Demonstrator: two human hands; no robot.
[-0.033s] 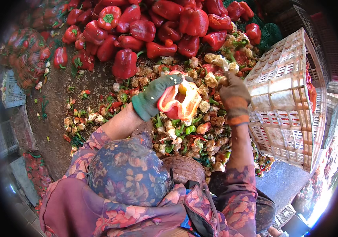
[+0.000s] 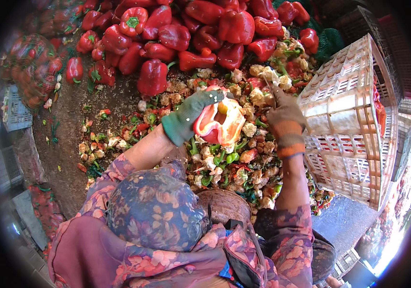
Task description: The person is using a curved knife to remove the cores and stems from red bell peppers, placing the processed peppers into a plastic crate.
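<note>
Head: red peppers (image 2: 174,37), littered floor (image 2: 66,137), white crate (image 2: 336,113)

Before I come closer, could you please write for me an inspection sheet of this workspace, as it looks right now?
Surface: brown ground, bare in part, littered elsewhere.
Job's things: cut-open red bell pepper, hollow inside showing; whole red bell peppers heaped beyond it.
Clutter: pale pepper cores mixed with green scraps, spread below and around the hands.
Left hand: green-gloved, holds the cut-open pepper.
Right hand: brown-gloved, apart from that pepper; whether it grips a tool, I cannot tell.
Cables: nothing seen.
Surroundings: white slatted plastic crate at right; netted sack of peppers and blue crate at left.
</note>
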